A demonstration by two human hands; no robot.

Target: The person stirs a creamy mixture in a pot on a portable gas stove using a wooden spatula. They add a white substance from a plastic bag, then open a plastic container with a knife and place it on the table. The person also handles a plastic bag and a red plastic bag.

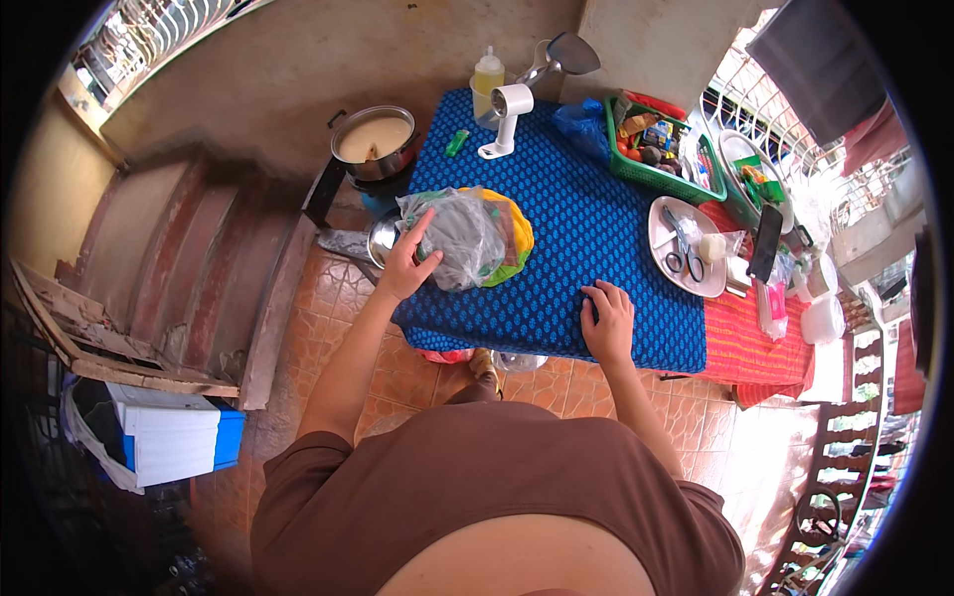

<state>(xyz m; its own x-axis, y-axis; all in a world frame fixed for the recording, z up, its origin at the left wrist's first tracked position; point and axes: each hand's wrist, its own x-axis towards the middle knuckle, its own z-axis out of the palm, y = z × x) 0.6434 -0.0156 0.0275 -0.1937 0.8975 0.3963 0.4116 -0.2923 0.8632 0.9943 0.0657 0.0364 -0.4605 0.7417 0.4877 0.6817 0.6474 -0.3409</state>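
Note:
At the left side of the table, my left hand (410, 264) lies with its fingers spread against a clear plastic bag (458, 235). The bag rests on a yellow and green wrapper or bag (519, 231); what it holds is hard to make out. Just left of it, partly covered, is a shiny metal bowl or lid (381, 240). My right hand (610, 324) rests, holding nothing, on the blue patterned tablecloth (555, 313) near the front edge, thumb apart from the loosely bent fingers.
A pot of pale liquid (376, 141) stands back left. Behind are a white handheld fan (507, 119), a green lighter (456, 143) and a squeeze bottle (489, 74). On the right are a green vegetable basket (663, 182), a plate (659, 261) with scissors (684, 249) and a phone (765, 242).

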